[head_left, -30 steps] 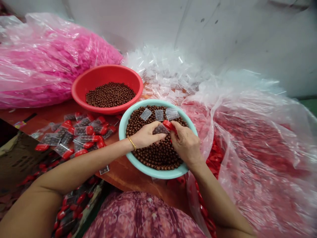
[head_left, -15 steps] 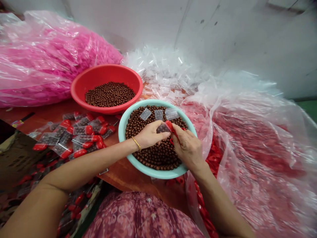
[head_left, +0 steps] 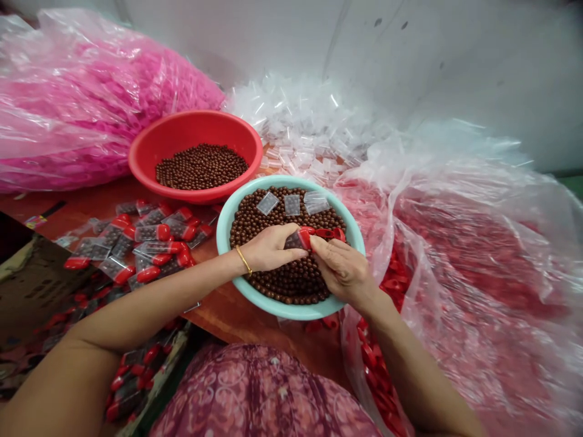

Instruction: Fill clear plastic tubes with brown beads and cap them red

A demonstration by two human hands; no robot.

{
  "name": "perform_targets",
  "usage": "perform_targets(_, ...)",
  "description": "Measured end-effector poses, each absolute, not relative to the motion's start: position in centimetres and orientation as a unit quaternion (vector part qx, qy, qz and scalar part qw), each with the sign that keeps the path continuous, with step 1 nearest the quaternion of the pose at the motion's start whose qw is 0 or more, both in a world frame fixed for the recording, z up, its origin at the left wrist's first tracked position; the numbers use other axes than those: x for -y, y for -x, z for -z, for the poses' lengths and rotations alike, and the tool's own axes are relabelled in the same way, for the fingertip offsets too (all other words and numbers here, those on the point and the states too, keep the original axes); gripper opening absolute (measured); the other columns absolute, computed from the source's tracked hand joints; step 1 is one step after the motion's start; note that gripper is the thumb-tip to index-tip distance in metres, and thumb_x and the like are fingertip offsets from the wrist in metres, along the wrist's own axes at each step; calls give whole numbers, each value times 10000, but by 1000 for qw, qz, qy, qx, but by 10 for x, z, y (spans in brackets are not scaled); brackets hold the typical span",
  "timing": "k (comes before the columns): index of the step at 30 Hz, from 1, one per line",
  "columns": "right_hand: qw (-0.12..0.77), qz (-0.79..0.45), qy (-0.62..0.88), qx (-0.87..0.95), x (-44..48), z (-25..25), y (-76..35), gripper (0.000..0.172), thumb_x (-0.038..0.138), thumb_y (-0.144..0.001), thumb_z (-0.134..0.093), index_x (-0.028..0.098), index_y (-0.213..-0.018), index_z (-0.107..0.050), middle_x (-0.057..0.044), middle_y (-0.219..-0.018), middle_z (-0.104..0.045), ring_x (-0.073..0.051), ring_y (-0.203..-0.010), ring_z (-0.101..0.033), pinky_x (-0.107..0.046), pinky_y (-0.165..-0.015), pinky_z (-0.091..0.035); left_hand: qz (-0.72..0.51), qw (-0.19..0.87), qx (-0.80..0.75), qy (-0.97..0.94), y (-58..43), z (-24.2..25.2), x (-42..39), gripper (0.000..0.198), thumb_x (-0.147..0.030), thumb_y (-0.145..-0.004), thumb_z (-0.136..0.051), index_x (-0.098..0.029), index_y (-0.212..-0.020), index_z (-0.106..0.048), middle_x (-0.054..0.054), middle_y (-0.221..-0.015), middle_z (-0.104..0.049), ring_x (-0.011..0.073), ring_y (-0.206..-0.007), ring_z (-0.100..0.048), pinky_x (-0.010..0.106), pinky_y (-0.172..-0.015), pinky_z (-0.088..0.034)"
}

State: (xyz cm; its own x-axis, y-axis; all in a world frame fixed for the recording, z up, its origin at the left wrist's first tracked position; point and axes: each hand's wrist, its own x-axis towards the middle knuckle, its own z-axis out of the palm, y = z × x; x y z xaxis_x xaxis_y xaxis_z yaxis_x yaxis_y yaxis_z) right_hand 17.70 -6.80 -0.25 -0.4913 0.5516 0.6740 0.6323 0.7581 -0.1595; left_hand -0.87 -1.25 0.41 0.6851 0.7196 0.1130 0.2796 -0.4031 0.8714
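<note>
Where visible, beads (head_left: 291, 285) in turquoise basin (head_left: 293, 312).

Across the back: here's a flat, pale-grey wall (head_left: 432, 79), dark round spots (head_left: 404, 25) showing up high!
Out front: a flat, orange-red table (head_left: 218, 312).
Light: soft, dimming upper right.
Far right: green patch (head_left: 574, 185), too blurred to identify.

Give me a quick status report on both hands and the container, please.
Left hand gripping bead-filled clear container. Right hand touching its red cap. Both over turquoise basin; loose clear cases just beyond.
</note>
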Motion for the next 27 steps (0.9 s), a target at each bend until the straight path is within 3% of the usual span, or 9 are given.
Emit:
perform_targets(3,331,50,398,854,75,-2,-181,548,76,-843,-499,208,-1361,-381,-89,-1000,-693,-176,-778,-644,-312,-686,-562,-218,398,-339,-824,3,-9,15,210,-333,-739,-606,-152,-823,-539,-7,-750,-578,136,-684,-516,246,-635,-387)
perform_targets(9,269,95,422,860,81,1,-173,661,81,-872,-394,107,-1469,-111,-85,-816,-654,-187,-660,-582,-332,-650,-550,-173,326,-355,-859,-1,-14,16,187,-349,-746,-588,-170,-800,-576,-4,-686,-598,142,-615,-532,233,-579,-372)
perform_targets(15,242,93,395,881,76,0,-171,623,78,-869,-370,74,-1451,-150,-70,-739,-621,-178,-633,-555,-299,-578,-521,-128,297,-370,-871,3,-10,14,210,-358,-751,-580,-167,-839,-583,23,-711,-623,172,-646,-565,242,-580,-388)
perform_targets(18,242,57,385,889,72,-10,-176,553,92,-865,-393,86,-1407,-282,-58,-727,-623,-165,-627,-562,-285,-579,-511,-154,322,-374,-856,3,-11,14,246,-379,-755,-591,-158,-864,-581,28,-746,-630,176,-676,-572,249,-609,-406)
perform_targets(21,295,12,406,865,68,-18,-181,429,146,-859,-449,140,-1287,-478,-32,-703,-624,-146,-612,-578,-272,-594,-504,-204,385,-335,-836,0,-13,15,233,-341,-744,-607,-151,-874,-573,14,-777,-627,154,-694,-560,236,-631,-415)
perform_targets(24,428,-11,472,771,59,-15,-175,324,246,-899,-411,182,-1166,-582,-39,-765,-645,-153,-689,-614,-291,-659,-512,-198,421,-282,-839,-1,-13,14,228,-322,-717,-636,-150,-852,-570,-10,-754,-606,131,-669,-531,221,-622,-405)
perform_targets(27,518,-132,535,655,44,-6,-159,431,353,-954,-238,181,-1161,-576,-52,-826,-638,-133,-626,-590,-276,-586,-502,-180,415,-273,-849,0,-13,13,211,-339,-715,-636,-149,-776,-569,-28,-666,-555,113,-604,-491,209,-580,-372)
